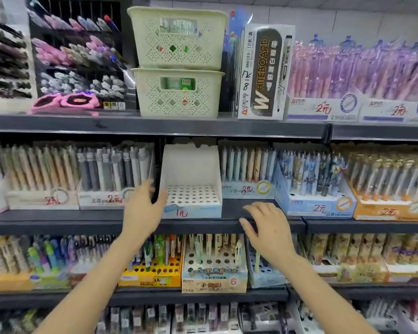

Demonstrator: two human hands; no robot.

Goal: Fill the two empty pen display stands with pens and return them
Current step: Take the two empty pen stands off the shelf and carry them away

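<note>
Between the fingers of both hands: empty pen display stand (191,186), white card, on the middle shelf (58,222), holed base bare
Stand handling: judged light, thin-walled, easily dented; best taken low on both side walls near the base, not by the tall back panel
Left hand (143,208): fingers straight and apart, tips at the stand's left wall; contact cannot be told
Right hand (267,225): fingers loosely bent, holding nothing, resting on the shelf lip just right of the stand's front corner
Beyond the left fingertips: grey pen stand (104,197), full
Beyond the right fingertips: blue pen stand (311,207), full
Above the fingers: two stacked baskets (179,68)
Under the right fingers, one shelf down: part-filled stand (214,273), many holes open
</note>
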